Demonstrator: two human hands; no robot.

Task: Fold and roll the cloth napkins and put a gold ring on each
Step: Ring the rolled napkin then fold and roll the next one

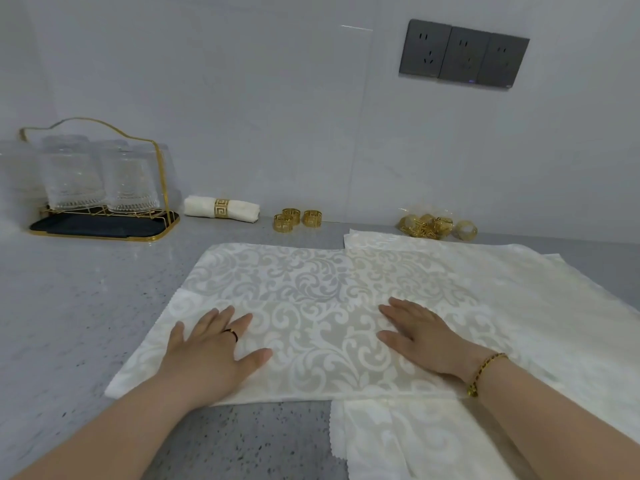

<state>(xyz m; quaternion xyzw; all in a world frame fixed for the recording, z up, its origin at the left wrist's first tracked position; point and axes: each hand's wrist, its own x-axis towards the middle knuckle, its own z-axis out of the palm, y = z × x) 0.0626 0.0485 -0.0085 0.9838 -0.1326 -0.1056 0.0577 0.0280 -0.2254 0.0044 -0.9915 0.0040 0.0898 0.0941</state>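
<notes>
Damask napkin (311, 271) lies flat at the centre of the counter, its near portion doubled over, by the change in sheen. It overlaps further napkins (519, 289) to the right. Both palms press this doubled part. The left hand (211, 348) lies flat with fingers spread and thumb wide. The right hand (422, 334) lies flat with fingers nearly together and thumb apart. Neither pinches the cloth.

To smooth well, sweep the palms outward from the centre to the side edges, keeping the near edge straight (a skewed fold rolls into a cone). Press the crease before rolling.

Setting: pale tiled wall (242, 98) above a grey speckled countertop (86, 323). A gold wire rack (97, 188) of upturned glasses stands at far left. A dark socket panel (464, 55) sits at upper right. One finished roll (221, 209), already ringed, lies by the wall. Three loose gold rings (294, 220) sit beside it. More rings (429, 226), apparently in clear wrapping, lie farther right.
</notes>
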